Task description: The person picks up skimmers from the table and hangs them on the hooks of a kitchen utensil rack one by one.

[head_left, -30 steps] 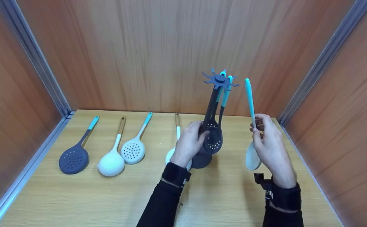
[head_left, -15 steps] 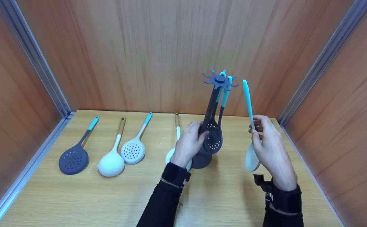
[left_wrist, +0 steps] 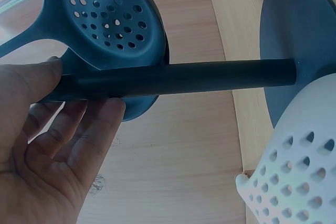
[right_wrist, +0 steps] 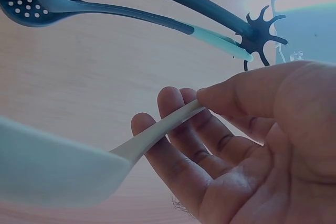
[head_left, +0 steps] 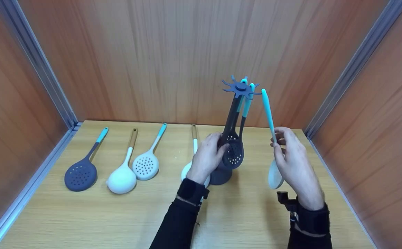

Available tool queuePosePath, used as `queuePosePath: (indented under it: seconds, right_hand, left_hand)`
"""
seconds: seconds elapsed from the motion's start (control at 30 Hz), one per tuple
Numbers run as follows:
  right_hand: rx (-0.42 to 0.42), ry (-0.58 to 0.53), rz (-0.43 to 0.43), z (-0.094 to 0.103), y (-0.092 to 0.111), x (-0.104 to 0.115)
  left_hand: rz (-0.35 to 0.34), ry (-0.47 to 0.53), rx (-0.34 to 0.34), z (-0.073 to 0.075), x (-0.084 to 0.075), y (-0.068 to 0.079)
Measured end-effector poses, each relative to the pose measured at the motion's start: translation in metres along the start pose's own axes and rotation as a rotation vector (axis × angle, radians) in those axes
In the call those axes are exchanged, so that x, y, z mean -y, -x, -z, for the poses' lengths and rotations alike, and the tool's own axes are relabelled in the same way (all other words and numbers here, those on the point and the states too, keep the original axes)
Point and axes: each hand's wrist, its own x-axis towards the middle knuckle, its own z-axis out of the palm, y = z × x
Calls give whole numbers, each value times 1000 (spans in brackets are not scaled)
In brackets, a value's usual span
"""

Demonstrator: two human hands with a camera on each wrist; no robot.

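Observation:
In the head view my left hand [head_left: 206, 155] grips the dark post of a utensil stand, whose star-shaped hook top [head_left: 240, 86] has several curved prongs. Dark perforated utensils with turquoise handles hang from it, one a slotted spoon [head_left: 233, 154]. The left wrist view shows fingers and thumb round the post [left_wrist: 226, 77], above its round base [left_wrist: 283, 30]. To the right, my right hand [head_left: 294, 157] pinches a white spoon [head_left: 276, 175] by its neck. Its turquoise handle points up, with the tip close to the hook top's right side; the bowl hangs down above the table.
On the table [head_left: 124, 221] lie a dark skimmer [head_left: 81, 174], a white ladle [head_left: 122, 179] with a wooden handle end and a white skimmer [head_left: 146, 166]. Another white perforated utensil [left_wrist: 299, 166] lies beside the stand, partly behind my left hand. Wood panels [head_left: 169, 62] enclose the back and sides.
My right hand has shifted slightly left and tilted the spoon, bringing its handle tip left and a little down, closer to the hook top. My left hand and the stand have not moved.

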Motion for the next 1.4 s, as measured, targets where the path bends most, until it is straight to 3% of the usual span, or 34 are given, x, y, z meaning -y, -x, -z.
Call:
queuePosePath:
  seconds: [1.0, 1.4]
  right_hand:
    - [-16, 53, 61, -4, 0, 0]
    - [7, 57, 34, -9, -1, 3]
  left_hand:
    - [7, -1, -2, 0, 1, -1]
    - [36, 0, 14, 0, 0, 0]
